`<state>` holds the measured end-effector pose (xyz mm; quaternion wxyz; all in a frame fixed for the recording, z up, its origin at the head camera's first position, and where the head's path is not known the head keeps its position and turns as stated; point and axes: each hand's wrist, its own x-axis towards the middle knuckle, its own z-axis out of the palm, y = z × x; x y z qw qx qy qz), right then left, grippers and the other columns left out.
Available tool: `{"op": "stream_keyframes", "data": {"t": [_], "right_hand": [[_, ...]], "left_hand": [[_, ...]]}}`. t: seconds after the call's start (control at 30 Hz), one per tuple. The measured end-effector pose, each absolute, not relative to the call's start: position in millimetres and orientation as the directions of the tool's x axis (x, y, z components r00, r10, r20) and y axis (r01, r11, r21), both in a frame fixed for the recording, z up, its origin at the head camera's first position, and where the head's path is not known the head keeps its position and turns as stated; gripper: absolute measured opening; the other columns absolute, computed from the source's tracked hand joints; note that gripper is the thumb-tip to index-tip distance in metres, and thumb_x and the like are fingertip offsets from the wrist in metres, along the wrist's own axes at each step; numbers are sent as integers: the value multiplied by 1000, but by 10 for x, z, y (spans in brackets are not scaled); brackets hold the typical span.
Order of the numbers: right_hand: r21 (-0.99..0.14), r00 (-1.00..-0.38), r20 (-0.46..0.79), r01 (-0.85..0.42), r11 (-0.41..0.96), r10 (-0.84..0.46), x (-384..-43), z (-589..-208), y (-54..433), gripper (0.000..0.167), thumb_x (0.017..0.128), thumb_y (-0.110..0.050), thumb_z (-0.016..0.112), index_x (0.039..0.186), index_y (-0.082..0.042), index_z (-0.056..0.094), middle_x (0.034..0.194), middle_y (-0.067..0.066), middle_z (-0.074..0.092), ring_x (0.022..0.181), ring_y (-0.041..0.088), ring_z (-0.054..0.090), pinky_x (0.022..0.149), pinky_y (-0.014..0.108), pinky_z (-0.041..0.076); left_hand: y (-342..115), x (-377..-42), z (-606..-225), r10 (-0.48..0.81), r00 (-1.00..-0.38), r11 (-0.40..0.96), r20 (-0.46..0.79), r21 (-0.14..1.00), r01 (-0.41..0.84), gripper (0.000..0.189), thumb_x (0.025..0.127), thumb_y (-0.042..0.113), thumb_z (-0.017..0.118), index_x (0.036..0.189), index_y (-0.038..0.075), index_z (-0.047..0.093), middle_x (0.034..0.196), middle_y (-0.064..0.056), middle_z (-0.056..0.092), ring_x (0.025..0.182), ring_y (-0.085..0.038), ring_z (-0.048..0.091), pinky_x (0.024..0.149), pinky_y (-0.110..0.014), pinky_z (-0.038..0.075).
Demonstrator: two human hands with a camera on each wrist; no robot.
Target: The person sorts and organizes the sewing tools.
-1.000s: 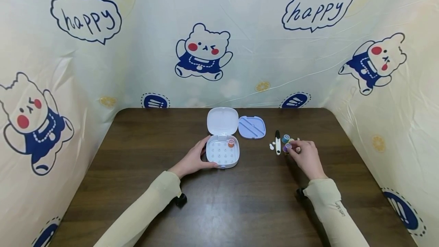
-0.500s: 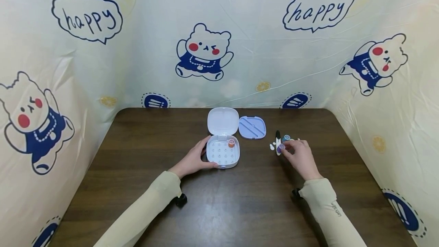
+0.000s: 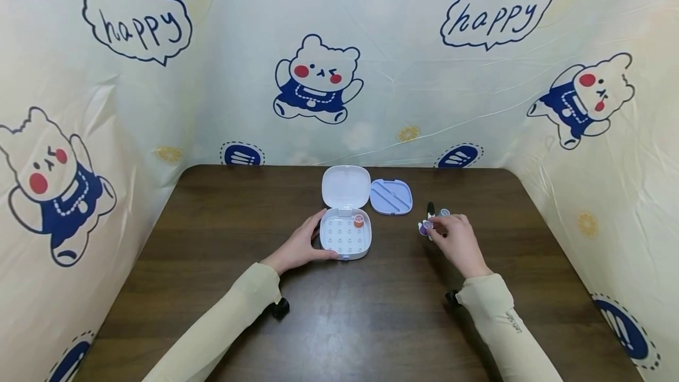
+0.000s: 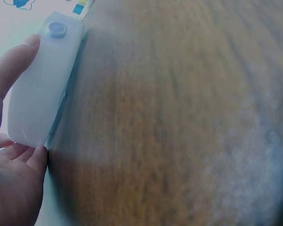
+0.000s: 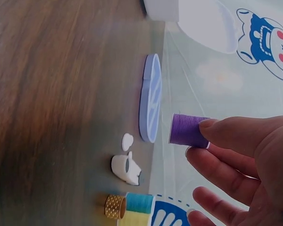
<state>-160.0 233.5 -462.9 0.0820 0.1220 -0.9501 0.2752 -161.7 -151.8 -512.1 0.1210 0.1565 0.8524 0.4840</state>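
Note:
In the head view, a white sewing box [image 3: 343,236] stands open on the table, its lid [image 3: 346,186] tipped back. An orange thread spool [image 3: 358,221] sits on the pegged base near the back right corner. My left hand [image 3: 299,246] grips the box from its left side, thumb at the front near the round catch [image 4: 57,29]. Between thumb and fingertips, my right hand [image 3: 460,246] pinches a purple thread spool [image 5: 186,129], held off the table. Below it in the right wrist view lie a teal spool [image 5: 139,203], a yellow spool [image 5: 133,218] and a gold thimble [image 5: 114,206].
A lavender divided tray [image 3: 391,197] lies just right of the lid. A slim black-tipped white tool [image 3: 431,210] is partly covered by my right hand. Small white pieces [image 5: 127,141] lie nearby. A printed cloth wall [image 3: 392,75] rises behind the dark wooden table [image 3: 329,323].
My right hand has lifted the purple spool away from the other spools and carried it left, over the black-tipped tool. My left hand keeps its grip on the box.

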Motion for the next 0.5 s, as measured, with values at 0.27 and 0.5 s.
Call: {"op": "stream_keyframes", "data": {"t": [0.27, 0.5], "right_hand": [[-501, -944, 247, -318, 805, -220, -1616, -4608, 2268, 20, 92, -6, 78, 110, 3, 76, 98, 17, 76, 106, 43, 55, 100, 60, 43], [-505, -948, 234, -308, 806, -215, -1628, -4569, 2181, 17, 93, -9, 78, 108, -1, 78, 95, 12, 75, 109, 44, 55, 109, 84, 21]], "left_hand": [[-1521, -1616, -5126, 383, -922, 490, -59, 859, 149, 115, 81, 33, 93, 166, 7, 20, 168, -17, 26, 153, -30, 33, 121, -44, 36], [-1529, -1612, -5112, 380, -922, 499, -75, 856, 137, 115, 81, 34, 92, 166, 9, 19, 168, -15, 26, 153, -28, 33, 122, -44, 35]]}}
